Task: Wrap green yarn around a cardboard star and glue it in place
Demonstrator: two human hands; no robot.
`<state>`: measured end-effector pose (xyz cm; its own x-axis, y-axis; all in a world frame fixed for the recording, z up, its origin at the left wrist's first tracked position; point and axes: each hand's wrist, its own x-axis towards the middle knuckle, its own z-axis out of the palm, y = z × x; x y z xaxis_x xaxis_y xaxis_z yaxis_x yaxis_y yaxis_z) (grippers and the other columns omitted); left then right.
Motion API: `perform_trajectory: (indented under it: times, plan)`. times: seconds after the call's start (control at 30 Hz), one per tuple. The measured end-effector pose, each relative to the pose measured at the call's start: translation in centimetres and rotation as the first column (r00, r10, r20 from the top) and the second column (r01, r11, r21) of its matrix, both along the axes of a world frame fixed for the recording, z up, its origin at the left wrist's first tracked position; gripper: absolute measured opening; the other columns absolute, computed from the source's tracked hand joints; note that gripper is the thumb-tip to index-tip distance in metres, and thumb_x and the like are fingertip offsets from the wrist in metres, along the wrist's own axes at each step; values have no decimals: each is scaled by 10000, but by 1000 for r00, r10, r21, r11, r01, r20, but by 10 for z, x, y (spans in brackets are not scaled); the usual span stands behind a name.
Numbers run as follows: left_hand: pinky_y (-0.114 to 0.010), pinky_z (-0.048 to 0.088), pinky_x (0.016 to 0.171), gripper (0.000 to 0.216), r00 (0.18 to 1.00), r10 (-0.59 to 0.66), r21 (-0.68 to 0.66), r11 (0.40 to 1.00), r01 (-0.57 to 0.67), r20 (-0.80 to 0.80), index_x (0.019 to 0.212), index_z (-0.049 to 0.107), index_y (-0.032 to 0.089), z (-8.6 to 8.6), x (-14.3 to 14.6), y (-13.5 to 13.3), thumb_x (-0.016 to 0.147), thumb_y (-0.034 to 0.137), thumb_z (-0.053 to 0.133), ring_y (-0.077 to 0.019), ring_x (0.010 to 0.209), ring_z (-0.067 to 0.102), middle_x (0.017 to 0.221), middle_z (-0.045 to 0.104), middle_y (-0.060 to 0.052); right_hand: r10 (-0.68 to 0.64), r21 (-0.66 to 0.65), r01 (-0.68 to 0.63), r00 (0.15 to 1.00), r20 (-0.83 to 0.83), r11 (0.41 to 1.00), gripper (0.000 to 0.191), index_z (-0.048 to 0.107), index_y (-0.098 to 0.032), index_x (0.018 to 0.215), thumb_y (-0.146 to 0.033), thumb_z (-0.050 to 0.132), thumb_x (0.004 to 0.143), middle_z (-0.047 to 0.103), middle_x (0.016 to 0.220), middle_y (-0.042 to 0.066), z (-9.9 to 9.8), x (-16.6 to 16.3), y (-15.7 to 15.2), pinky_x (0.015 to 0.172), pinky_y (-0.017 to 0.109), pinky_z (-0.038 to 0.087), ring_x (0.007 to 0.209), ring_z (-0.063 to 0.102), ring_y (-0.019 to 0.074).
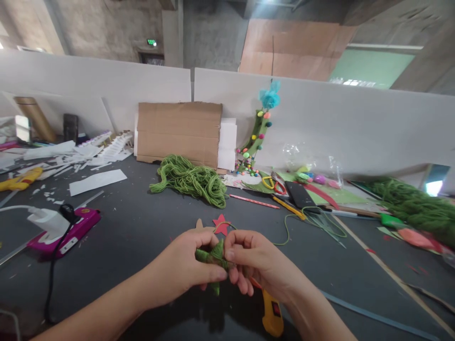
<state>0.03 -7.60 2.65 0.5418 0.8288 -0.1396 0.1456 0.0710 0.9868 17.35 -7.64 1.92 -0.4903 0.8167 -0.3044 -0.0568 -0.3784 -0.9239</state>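
My left hand [183, 263] is closed around a small piece wrapped in green yarn [217, 248], with pointed arms like a star and some brown showing through. My right hand [265, 255] is pinched at the right edge of that piece, fingers curled, on what looks like the green yarn. A thin yarn strand [286, 229] runs over the table behind my right hand. Just past my fingers lie a red paper star [222, 224] and a brown cardboard shape [199, 224], partly hidden. Under my right wrist lies a yellow-handled tool [273, 315], its front end covered.
A heap of green yarn [190, 180] lies before a cardboard sheet [179, 132]. Scissors [273, 183], a striped pencil [254, 201], a yellow cutter [289, 207] and a black phone [298, 194] are beyond. A pink power strip [67, 234] with cables sits left.
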Motion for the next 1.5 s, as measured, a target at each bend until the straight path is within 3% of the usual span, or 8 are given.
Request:
perform_trajectory:
  times: [0.1, 0.37, 0.57, 0.73, 0.87, 1.13, 1.33, 1.5]
  plan:
    - [-198, 367, 466, 171, 993, 112, 50, 993, -110, -40, 702, 488, 189, 4, 1, -3, 620, 159, 634, -87, 475, 456, 565, 483, 75, -14, -75, 7, 994, -104, 997, 198, 531, -146, 662, -280, 674, 685, 632, 480, -17, -5, 0, 2, 304, 110, 349, 324, 503, 47]
    - [-199, 369, 548, 106, 997, 48, 103, 993, -55, 66, 702, 531, 166, 3, 0, -3, 673, 139, 630, -80, 551, 444, 604, 482, 64, -14, -99, 0, 990, -138, 995, 179, 532, -159, 671, -297, 642, 699, 570, 403, -39, -8, -3, -1, 265, 127, 160, 249, 352, 22]
    - [-203, 426, 516, 134, 939, 152, -103, 987, -126, 307, 790, 566, 165, -3, 4, 1, 695, 176, 659, -97, 607, 467, 699, 516, 32, -281, 195, 267, 959, 46, 944, 133, 565, -160, 639, -257, 648, 680, 459, 468, -70, -1, -11, -5, 395, 162, 224, 409, 342, 40]
    - [-169, 416, 509, 77, 891, 237, -237, 959, -152, 388, 773, 615, 129, -2, 5, 1, 721, 169, 656, -88, 639, 480, 741, 558, -3, -509, 795, 61, 797, 325, 603, 140, 648, -177, 678, -204, 556, 779, 558, 610, -6, 2, -17, -17, 532, 218, 354, 570, 484, 117]
    - [-152, 414, 501, 86, 862, 328, -316, 925, -211, 385, 762, 620, 129, -2, 5, 4, 698, 139, 675, -69, 610, 482, 726, 559, 6, -585, 921, -176, 727, 360, 349, 217, 678, -177, 795, -188, 471, 858, 586, 658, 29, -4, -15, -17, 536, 221, 367, 569, 508, 125]
    - [-143, 426, 480, 78, 761, 521, -300, 851, -430, 388, 773, 654, 94, -8, -17, 34, 705, 132, 662, -63, 609, 515, 775, 575, -24, -542, 799, -191, 644, 540, 570, 213, 693, -238, 926, -258, 502, 835, 687, 781, 4, 0, 8, 7, 623, 234, 447, 690, 614, 154]
    - [-143, 443, 484, 59, 738, 561, -286, 827, -484, 375, 741, 660, 104, -11, -29, 45, 684, 114, 665, -59, 618, 521, 850, 607, -39, -757, 848, -109, 401, 515, 519, 220, 700, -192, 810, -237, 487, 779, 599, 888, 85, -4, 48, 34, 788, 364, 411, 910, 554, 255]
    - [-150, 444, 492, 73, 761, 553, -250, 833, -493, 339, 740, 658, 96, -18, -22, 43, 680, 134, 677, -71, 635, 532, 831, 607, -44, -765, 813, -67, 302, 569, 579, 430, 565, -207, 1150, -230, 528, 722, 542, 1120, 81, -8, 58, 41, 802, 327, 428, 988, 553, 220]
